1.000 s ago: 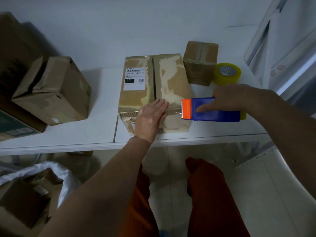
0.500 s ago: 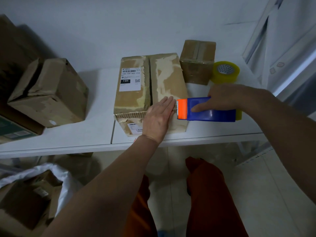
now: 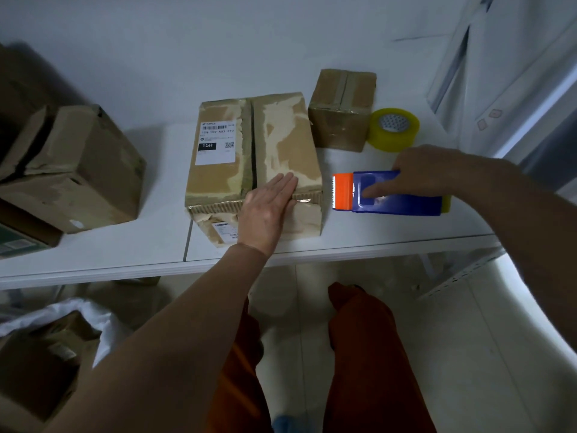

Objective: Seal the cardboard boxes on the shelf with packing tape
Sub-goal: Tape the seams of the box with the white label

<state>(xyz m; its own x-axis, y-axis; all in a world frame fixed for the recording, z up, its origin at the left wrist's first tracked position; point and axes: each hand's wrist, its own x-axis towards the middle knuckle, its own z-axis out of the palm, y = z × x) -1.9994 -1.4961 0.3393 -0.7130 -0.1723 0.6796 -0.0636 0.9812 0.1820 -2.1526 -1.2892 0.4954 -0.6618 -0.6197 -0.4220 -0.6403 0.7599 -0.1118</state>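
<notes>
Left hand: the left hand (image 3: 268,210) is laid flat, fingers straight and together, over the front top edge of the labelled box (image 3: 253,160); nothing is gripped, and the fingertips are pressed on the glossy tape at that edge.
Right hand: the right hand (image 3: 418,173) is closed around the blue tape dispenser (image 3: 396,195), with the index finger laid along its flat side.
Change, head view: half a second ago the dispenser's orange toothed end (image 3: 342,192) was touching the box's right edge beside the left fingertips; it is now drawn clear to the right, with a bare strip of shelf (image 3: 125,245) between it and the box. The left hand has been kept in place.
Meaning for task: the strip across the front edge is judged cut and being smoothed down; the lengthwise seam between the top flaps is seen as a dark gap, so that seam is judged not yet taped.
Task thing, location: labelled box at mid-shelf, near the front edge.
Other boxes: a small taped box (image 3: 342,110) behind right; a crumpled box (image 3: 78,170) at left, flap lifted.
Spare roll: yellow tape roll (image 3: 393,128) just beside the small box.
</notes>
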